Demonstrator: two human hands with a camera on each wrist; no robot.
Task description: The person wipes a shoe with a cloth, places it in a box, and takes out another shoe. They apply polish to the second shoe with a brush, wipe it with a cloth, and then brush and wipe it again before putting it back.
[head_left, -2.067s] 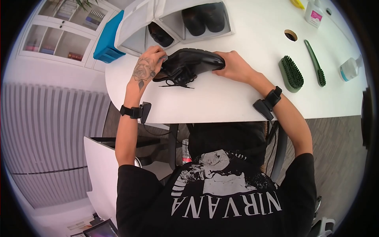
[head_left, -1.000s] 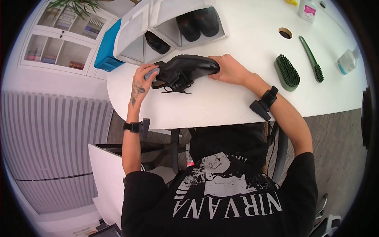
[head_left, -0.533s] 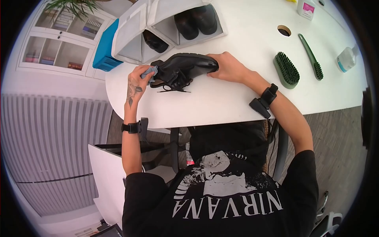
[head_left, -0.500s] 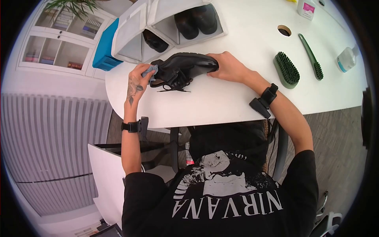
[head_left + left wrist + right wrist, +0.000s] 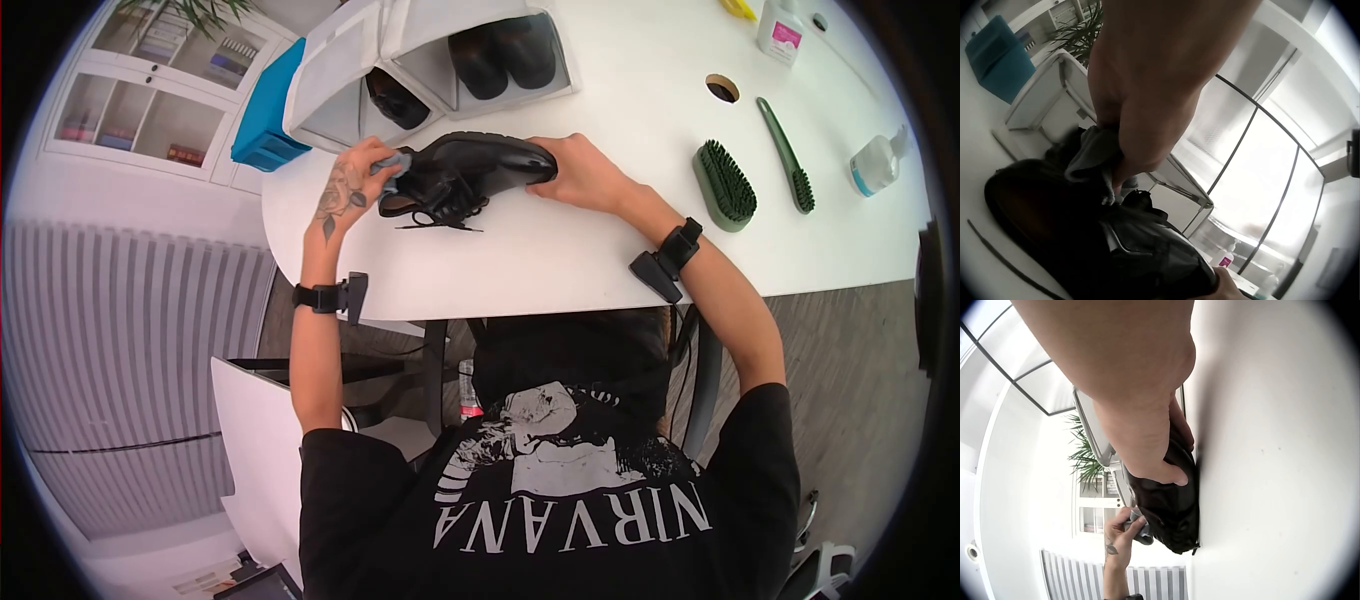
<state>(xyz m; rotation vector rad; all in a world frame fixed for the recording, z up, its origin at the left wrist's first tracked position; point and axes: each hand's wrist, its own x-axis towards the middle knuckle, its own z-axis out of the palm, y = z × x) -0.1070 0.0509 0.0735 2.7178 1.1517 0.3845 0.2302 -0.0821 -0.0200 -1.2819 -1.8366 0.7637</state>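
Note:
A black lace-up leather shoe [image 5: 475,175] lies tipped on its side on the white table, its toe toward the right and its laces toward the person. My right hand [image 5: 580,172] grips the toe, the thumb laid over the leather in the right wrist view. At the heel end my left hand [image 5: 352,180] pinches a crumpled grey-blue cloth [image 5: 394,170] against the shoe. In the left wrist view the cloth [image 5: 1099,156] hangs from the fingers right at the shoe's heel and opening.
Behind the shoe stand white boxes [image 5: 480,105] with more black footwear inside. A teal bin [image 5: 268,110] is at the left. To the right lie a green brush [image 5: 724,186], a slim long-handled brush [image 5: 786,155] and a pump bottle [image 5: 878,165]. Another bottle [image 5: 781,32] stands farther back.
My left hand with the cloth has moved down to the near side of the heel, then back up along it. My right hand has stayed on the toe.

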